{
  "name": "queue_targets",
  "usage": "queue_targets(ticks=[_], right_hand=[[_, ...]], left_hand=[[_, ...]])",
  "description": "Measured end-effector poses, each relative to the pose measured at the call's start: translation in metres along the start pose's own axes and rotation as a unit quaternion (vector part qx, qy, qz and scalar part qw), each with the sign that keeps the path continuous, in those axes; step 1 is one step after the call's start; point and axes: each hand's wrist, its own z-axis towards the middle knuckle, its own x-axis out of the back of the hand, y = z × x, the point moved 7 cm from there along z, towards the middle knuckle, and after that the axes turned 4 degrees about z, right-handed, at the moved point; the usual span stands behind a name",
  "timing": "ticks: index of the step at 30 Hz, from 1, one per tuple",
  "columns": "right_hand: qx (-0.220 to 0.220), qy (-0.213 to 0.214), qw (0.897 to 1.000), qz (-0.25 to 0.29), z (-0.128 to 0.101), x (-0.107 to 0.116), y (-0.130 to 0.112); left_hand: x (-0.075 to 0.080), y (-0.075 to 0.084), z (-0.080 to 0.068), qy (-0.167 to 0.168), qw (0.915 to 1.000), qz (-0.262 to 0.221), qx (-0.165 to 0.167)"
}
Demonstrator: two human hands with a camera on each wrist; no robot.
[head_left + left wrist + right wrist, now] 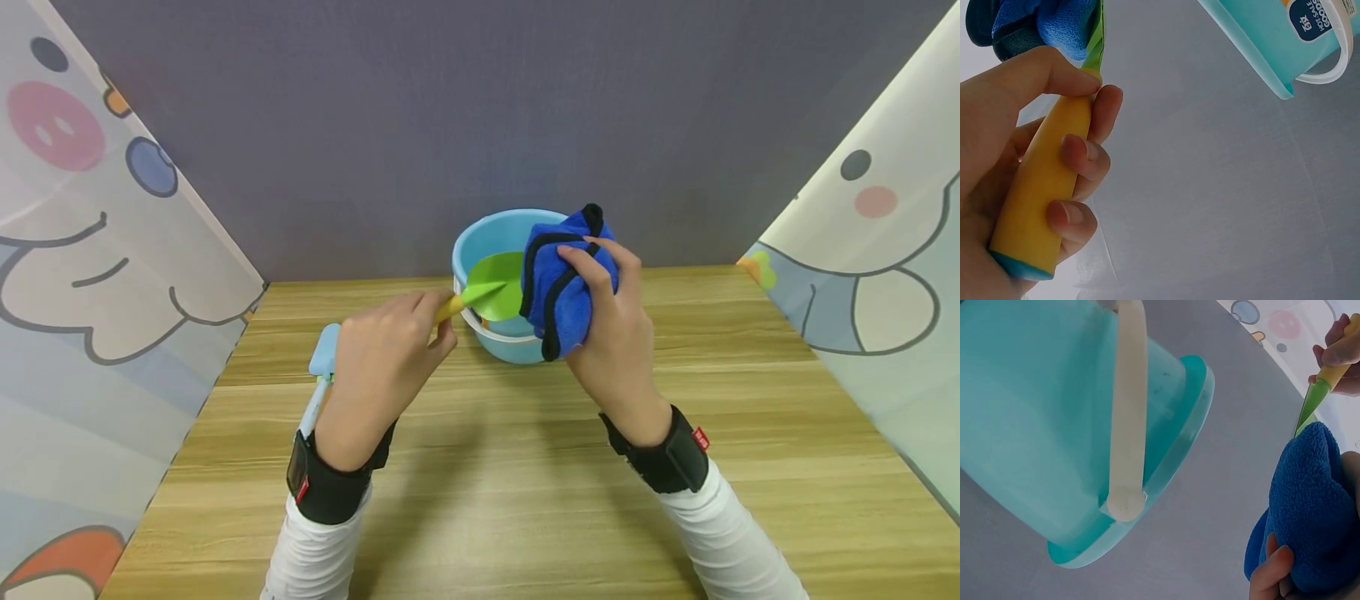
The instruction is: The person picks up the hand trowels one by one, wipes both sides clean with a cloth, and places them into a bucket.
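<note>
My left hand grips a toy shovel by its yellow handle, with the fingers curled round it. The shovel's green blade points right, above the light blue bucket in the head view. My right hand holds a bunched blue cloth with black edging against the blade's far end. That end of the blade is hidden by the cloth. In the right wrist view, the cloth meets the green blade.
The bucket stands at the back of the wooden table, near a grey panel, with a white handle. A light blue toy tool lies left, partly behind my left hand. Cartoon-printed sheets flank both sides.
</note>
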Motion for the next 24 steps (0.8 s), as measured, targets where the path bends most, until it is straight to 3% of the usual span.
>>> queue_targets(ticks=[6, 12, 17, 20, 24], right_hand=[[0.001, -0.01, 1.0, 0.014, 0.003, 0.002, 0.004], [-0.022, 0.046, 0.998, 0.039, 0.011, 0.021, 0.014], [-0.02, 0.074, 0.996, 0.036, 0.016, 0.035, 0.019], [-0.021, 0.085, 0.995, 0.037, 0.018, 0.039, 0.022], [-0.027, 0.095, 0.995, 0.034, 0.02, 0.044, 0.025]], left_hand=[[-0.004, -0.002, -0.001, -0.012, 0.9999, -0.002, 0.008], [-0.013, -0.01, 0.0, -0.05, 0.9971, -0.037, 0.043], [-0.027, -0.016, 0.003, -0.101, 0.9879, -0.08, 0.087], [-0.038, -0.016, 0.013, -0.128, 0.9816, -0.11, 0.088], [-0.053, -0.008, 0.038, -0.15, 0.9786, -0.131, 0.051]])
